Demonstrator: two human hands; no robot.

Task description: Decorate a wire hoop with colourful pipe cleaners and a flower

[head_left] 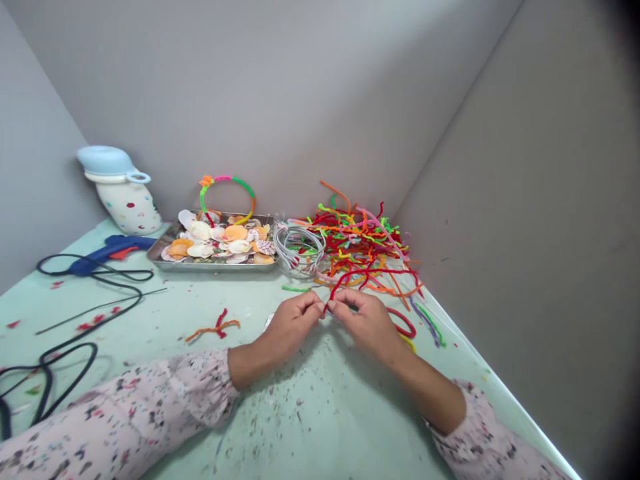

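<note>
My left hand [295,321] and my right hand [367,323] meet fingertip to fingertip above the table, both closed in a pinch. Between them is a red pipe cleaner [344,278], its long free part bending up from the fingers and off to the right. The pinched end is mostly covered by my fingertips. Red pipe cleaner loops [407,325] lie partly hidden behind my right wrist. Beyond my hands spreads a tangled pile of coloured pipe cleaners [357,233]. Left of my left hand lies a crossed orange and red pipe cleaner piece [216,327].
A metal tray [215,267] of seashells [237,233] stands at the back, with a multicoloured hoop [254,200] upright in it. Beside it sits a coil of grey-white wire [300,250]. A blue glue gun [113,252], black cord [135,300] and bottle [125,193] occupy the left. Walls enclose the table.
</note>
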